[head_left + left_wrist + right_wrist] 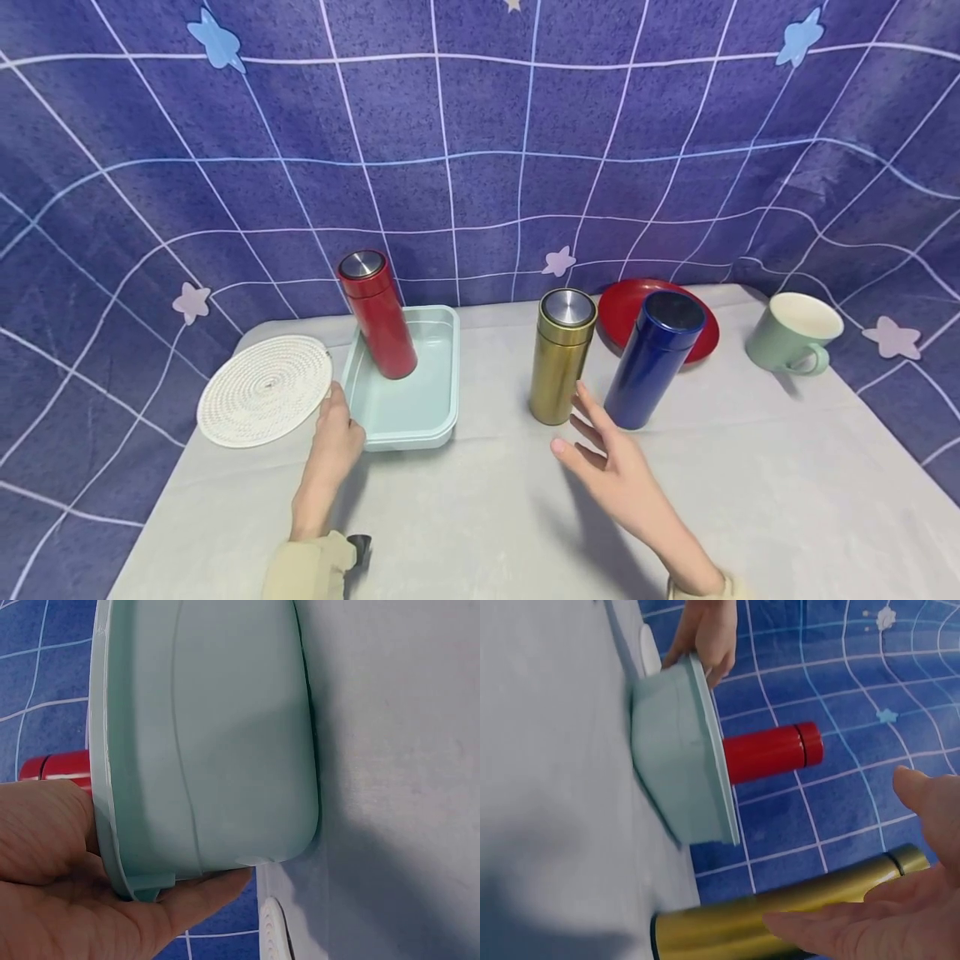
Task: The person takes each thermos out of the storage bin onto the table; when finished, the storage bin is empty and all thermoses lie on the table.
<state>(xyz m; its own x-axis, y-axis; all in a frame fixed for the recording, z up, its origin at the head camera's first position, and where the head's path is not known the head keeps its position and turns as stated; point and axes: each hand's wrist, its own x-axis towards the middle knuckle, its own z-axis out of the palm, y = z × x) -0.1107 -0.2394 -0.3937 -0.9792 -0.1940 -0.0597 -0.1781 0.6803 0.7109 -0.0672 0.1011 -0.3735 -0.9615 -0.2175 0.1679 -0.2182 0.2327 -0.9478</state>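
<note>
My left hand grips the near left side of a pale green plastic tub; in the left wrist view the thumb is at the rim and the fingers reach under the wall. A red thermos with a steel-topped lid stands inside the tub. My right hand, fingers spread, is beside a gold thermos, its fingertips close to the lower right side. The right wrist view shows the fingers extended along the gold thermos, not curled round it. Just right of that stands a blue thermos with a dark lid.
A white woven round mat lies left of the tub. Behind the blue thermos is a red plate, partly hidden. A green mug stands at the far right. A blue gridded curtain hangs behind the grey-white table.
</note>
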